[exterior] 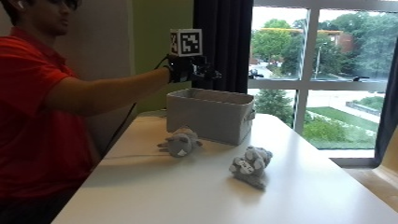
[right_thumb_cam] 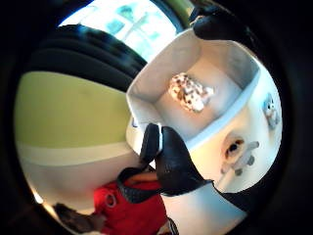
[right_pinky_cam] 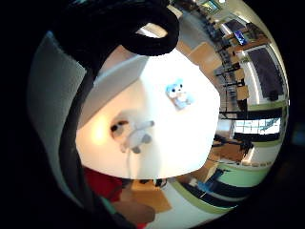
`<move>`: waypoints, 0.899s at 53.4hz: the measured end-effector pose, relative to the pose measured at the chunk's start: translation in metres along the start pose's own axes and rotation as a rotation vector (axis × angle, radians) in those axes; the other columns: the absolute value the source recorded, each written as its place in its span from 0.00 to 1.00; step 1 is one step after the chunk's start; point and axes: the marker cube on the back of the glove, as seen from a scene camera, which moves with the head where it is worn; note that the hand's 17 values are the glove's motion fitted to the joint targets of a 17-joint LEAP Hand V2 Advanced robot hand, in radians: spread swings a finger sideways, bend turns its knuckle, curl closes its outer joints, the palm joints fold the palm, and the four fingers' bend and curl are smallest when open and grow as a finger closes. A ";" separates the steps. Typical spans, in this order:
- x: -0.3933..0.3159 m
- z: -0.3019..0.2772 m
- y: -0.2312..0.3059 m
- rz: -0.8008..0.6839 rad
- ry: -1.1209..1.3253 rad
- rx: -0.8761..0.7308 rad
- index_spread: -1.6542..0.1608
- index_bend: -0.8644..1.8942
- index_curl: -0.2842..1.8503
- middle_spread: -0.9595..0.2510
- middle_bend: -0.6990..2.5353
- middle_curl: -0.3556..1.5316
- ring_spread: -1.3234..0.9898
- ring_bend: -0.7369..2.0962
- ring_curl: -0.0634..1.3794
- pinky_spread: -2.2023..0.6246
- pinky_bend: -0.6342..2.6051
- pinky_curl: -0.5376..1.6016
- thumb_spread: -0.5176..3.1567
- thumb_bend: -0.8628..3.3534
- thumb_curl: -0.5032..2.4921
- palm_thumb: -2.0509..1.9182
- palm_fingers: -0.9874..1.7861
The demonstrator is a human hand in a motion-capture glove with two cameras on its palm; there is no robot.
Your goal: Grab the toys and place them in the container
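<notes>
My gloved right hand [exterior: 191, 69] hovers above the far left rim of the grey fabric container [exterior: 208, 116], fingers relaxed and holding nothing. In the thumb side palm view a spotted plush toy [right_thumb_cam: 190, 92] lies on the floor of the container [right_thumb_cam: 146, 95], and a gloved finger [right_thumb_cam: 172, 164] crosses in front of its near wall. Two toys lie on the white table [exterior: 187, 191]. A grey plush [exterior: 180, 141] [right_thumb_cam: 237, 152] [right_pinky_cam: 134, 136] rests just in front of the container. A blue-grey plush [exterior: 251, 165] [right_pinky_cam: 179, 94] [right_thumb_cam: 270, 110] sits farther from it, toward the table's middle.
A thin cable [exterior: 127, 156] runs across the table's left side near the grey plush. The person's red sleeve [exterior: 31, 93] and arm stretch in from the left. A window [exterior: 323, 70] and dark curtain [exterior: 221, 42] stand behind the table.
</notes>
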 end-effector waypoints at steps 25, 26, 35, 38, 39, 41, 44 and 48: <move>0.076 0.054 0.083 0.047 0.024 -0.086 0.67 0.41 0.39 0.69 0.28 0.42 0.52 0.40 0.19 0.81 0.40 0.38 0.46 0.20 0.29 0.51 0.37; 0.077 0.056 0.085 0.043 0.024 -0.099 0.67 0.41 0.39 0.69 0.28 0.42 0.53 0.40 0.19 0.81 0.40 0.38 0.46 0.20 0.29 0.51 0.37; 0.085 0.090 0.091 0.095 0.027 -0.140 0.67 0.41 0.38 0.68 0.28 0.42 0.52 0.39 0.19 0.81 0.38 0.38 0.46 0.19 0.28 0.51 0.38; 0.083 0.101 0.089 0.122 0.000 -0.145 0.67 0.41 0.38 0.68 0.28 0.42 0.52 0.39 0.20 0.81 0.38 0.38 0.46 0.20 0.28 0.51 0.39; 0.083 0.105 0.088 0.127 -0.007 -0.150 0.67 0.41 0.38 0.68 0.28 0.41 0.52 0.39 0.20 0.81 0.38 0.38 0.46 0.20 0.28 0.51 0.39; 0.084 0.112 0.089 0.114 -0.011 -0.163 0.67 0.41 0.37 0.68 0.28 0.41 0.52 0.39 0.20 0.81 0.38 0.38 0.46 0.20 0.28 0.51 0.39; 0.088 0.121 0.091 0.077 -0.011 -0.170 0.67 0.40 0.37 0.68 0.28 0.41 0.52 0.39 0.20 0.81 0.38 0.38 0.46 0.20 0.28 0.51 0.39; 0.091 0.129 0.091 0.080 0.004 -0.139 0.67 0.40 0.37 0.68 0.28 0.41 0.52 0.38 0.20 0.81 0.37 0.38 0.46 0.20 0.28 0.51 0.39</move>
